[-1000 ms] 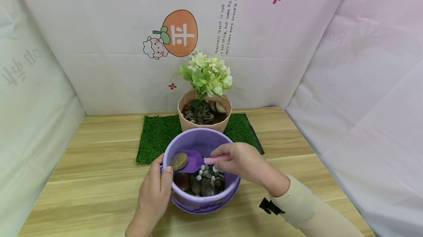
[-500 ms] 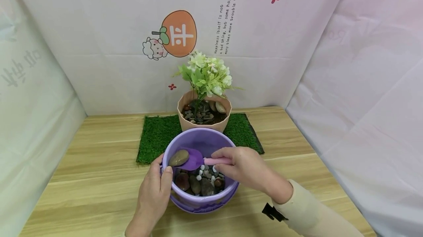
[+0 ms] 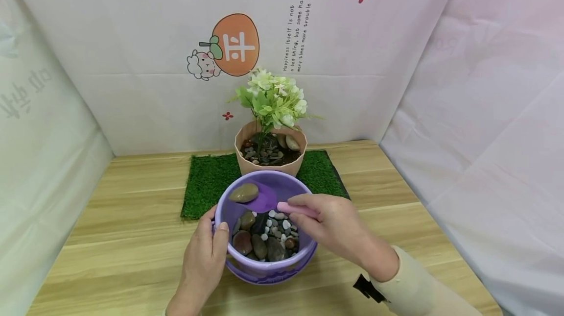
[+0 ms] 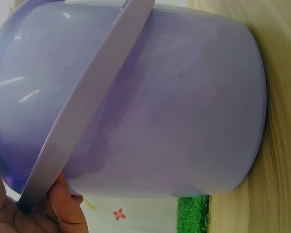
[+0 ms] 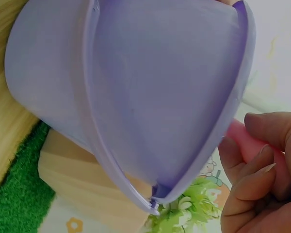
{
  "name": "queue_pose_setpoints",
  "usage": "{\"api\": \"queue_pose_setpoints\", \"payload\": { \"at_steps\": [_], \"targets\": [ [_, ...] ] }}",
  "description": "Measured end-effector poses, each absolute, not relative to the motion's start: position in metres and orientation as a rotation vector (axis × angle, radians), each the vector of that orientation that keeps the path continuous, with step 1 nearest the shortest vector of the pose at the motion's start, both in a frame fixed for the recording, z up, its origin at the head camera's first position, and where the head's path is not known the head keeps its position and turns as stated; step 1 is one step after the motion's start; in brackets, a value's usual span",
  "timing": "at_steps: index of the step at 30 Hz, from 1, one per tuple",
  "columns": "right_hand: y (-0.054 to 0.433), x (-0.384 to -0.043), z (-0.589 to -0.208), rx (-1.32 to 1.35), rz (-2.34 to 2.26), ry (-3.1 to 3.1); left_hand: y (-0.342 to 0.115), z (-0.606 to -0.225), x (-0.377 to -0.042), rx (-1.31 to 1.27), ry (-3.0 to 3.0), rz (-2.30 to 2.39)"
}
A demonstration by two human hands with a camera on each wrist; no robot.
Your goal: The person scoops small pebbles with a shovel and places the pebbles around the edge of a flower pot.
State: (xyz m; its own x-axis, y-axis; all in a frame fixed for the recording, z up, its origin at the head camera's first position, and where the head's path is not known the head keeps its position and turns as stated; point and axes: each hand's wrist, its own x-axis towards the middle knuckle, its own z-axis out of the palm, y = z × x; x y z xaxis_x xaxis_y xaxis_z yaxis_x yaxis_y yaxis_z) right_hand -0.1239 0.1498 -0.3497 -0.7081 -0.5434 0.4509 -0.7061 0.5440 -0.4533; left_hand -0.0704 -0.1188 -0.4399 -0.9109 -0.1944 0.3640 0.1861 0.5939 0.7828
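A purple bucket (image 3: 269, 266) stands on the table with dark stones (image 3: 276, 249) and small white and grey pebbles (image 3: 277, 228) inside. My left hand (image 3: 203, 252) grips its left rim, thumb over the edge and fingers outside. My right hand (image 3: 332, 223) holds the pink handle (image 3: 296, 209) of a small shovel, whose purple blade (image 3: 266, 198) lies within the bucket's mouth. On that blade rests a large brown oval stone (image 3: 244, 192), close to the far left inner wall. In the right wrist view the right fingers (image 5: 254, 187) curl round the pink handle, and the bucket wall hides the blade.
Directly behind the bucket, a peach flowerpot (image 3: 270, 168) holds white-green flowers (image 3: 277, 100), dark soil and stones. It stands on a green turf mat (image 3: 207, 183). The bucket's handle (image 4: 87, 107) hangs down its near side. White printed cloth (image 3: 343, 85) walls the table at back and sides.
The shovel with the brown stone on it has moved away from the left rim, toward the bucket's far side, uncovering more stones below. The left hand keeps its grip on the rim.
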Motion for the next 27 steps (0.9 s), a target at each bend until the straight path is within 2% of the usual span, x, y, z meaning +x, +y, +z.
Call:
{"api": "queue_pose_setpoints", "payload": {
  "at_steps": [27],
  "targets": [
    [0.158, -0.151, -0.334, 0.864, 0.603, -2.371, -0.119, -0.439, -0.069, 0.037, -2.439, -1.311]
  ]
}}
